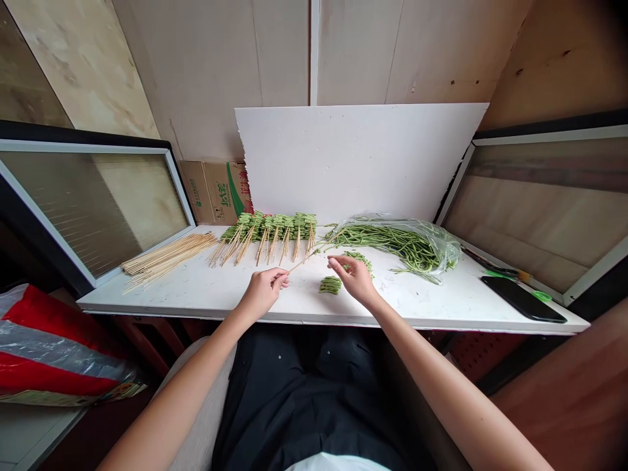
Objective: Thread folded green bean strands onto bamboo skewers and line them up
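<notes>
My left hand [265, 290] pinches the near end of a thin bamboo skewer [299, 263], which slants up and away to the right over the table. My right hand [357, 280] is held close to the skewer's far part, thumb and fingertips pressed together; whatever they hold, if anything, is too small to make out. Under and beside the right hand lies a small row of cut green bean pieces [330, 284]. A pile of more cut pieces [360, 259] sits just behind that hand, partly hidden by it.
Finished bean skewers [275, 229] are stacked at the back, left of centre. Loose bamboo skewers [167, 256] lie at the left. Long beans [392, 239] spill from a clear plastic bag [449, 245]. A black phone [523, 299] and green-handled scissors [541, 296] lie at the right.
</notes>
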Demonstrator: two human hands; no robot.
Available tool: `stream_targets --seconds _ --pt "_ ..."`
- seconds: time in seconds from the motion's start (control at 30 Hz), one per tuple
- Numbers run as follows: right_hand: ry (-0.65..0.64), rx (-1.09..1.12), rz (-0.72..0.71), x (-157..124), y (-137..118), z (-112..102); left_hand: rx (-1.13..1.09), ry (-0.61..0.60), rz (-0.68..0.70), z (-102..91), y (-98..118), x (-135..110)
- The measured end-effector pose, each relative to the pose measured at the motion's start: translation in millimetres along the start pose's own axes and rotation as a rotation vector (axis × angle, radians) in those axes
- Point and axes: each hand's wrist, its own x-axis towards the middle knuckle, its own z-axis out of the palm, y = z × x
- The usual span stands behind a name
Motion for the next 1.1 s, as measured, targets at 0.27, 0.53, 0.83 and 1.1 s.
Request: stream_targets --seconds 0.27,0.53,0.83,1.1 --pt "-0.415 -0.590 -0.266 -0.2 23.8 -13.1 0.116 0.081 0.025 -7.7 -10.8 5.5" --pt "-0.329 -0.728 -0.238 -7.4 15.3 -1.9 0.175 0.146 0.016 -7.0 -11.8 6.1" --pt "-0.285 -0.617 -0.246 -2.8 24.6 -10.4 0.191 0.191 0.022 -8.5 -9.4 6.4" --pt "-0.324 -0.712 -0.264 -5.4 27.8 -5.6 0.209 0.191 0.019 -8.3 -10.6 6.0"
